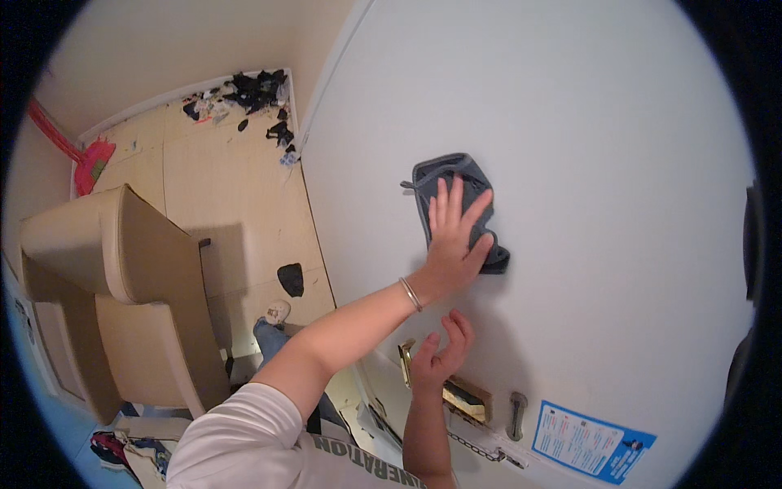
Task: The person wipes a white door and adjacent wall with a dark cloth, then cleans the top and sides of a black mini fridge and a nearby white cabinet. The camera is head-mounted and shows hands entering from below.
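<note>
My left hand [455,235], with a silver bangle at the wrist, presses a dark grey cloth [434,177] flat against a white door [580,183]. Its fingers are spread over the cloth, which has a piped edge and a small loop at its left. Folds bunch up beside the thumb. Below it, my right hand [443,351] is raised near the door's edge, fingers loosely curled and apart, with nothing seen in it. Close to this hand are a brass door handle [405,363] and a brass-edged lock opening [467,400].
A door chain [473,446], a metal latch fitting [517,415] and a blue-and-white notice [589,441] are on the door's lower part. At left stands a beige armchair [153,293]. Black scraps and litter [256,91] lie in the floor corner; a red broom [95,162] leans at far left.
</note>
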{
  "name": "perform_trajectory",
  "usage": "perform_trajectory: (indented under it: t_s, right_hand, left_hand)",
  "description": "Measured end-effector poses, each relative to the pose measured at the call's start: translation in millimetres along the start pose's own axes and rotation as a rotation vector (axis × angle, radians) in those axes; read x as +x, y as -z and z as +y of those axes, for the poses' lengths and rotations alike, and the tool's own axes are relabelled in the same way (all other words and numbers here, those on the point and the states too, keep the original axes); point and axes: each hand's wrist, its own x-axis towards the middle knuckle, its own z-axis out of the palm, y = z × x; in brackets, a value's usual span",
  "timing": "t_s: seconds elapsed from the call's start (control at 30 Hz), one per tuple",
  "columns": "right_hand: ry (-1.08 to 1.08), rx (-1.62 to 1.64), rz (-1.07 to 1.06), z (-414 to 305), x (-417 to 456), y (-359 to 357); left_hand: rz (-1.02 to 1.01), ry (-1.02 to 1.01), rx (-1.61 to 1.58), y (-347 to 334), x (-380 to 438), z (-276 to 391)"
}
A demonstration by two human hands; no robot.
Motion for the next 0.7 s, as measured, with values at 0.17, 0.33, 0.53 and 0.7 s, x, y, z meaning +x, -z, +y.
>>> perform_trajectory:
  t_s: [0.17, 0.33, 0.53, 0.7]
  right_hand:
    - [-0.070, 0.069, -0.126, 0, 0, -48]
    - [-0.107, 0.083, -0.228, -5, -2, -81]
    - [-0.173, 0.110, -0.244, -4, 9, -79]
    - [-0.172, 0.117, -0.259, -15, 21, -86]
  left_hand:
    - [0.015, 0.270, 0.051, -2, -70, -106]
    - [0.109, 0.540, -0.348, -16, -149, -147]
    - [-0.061, 0.307, 0.088, 6, -102, -139]
    - [0.014, 0.258, 0.143, 38, 47, -138]
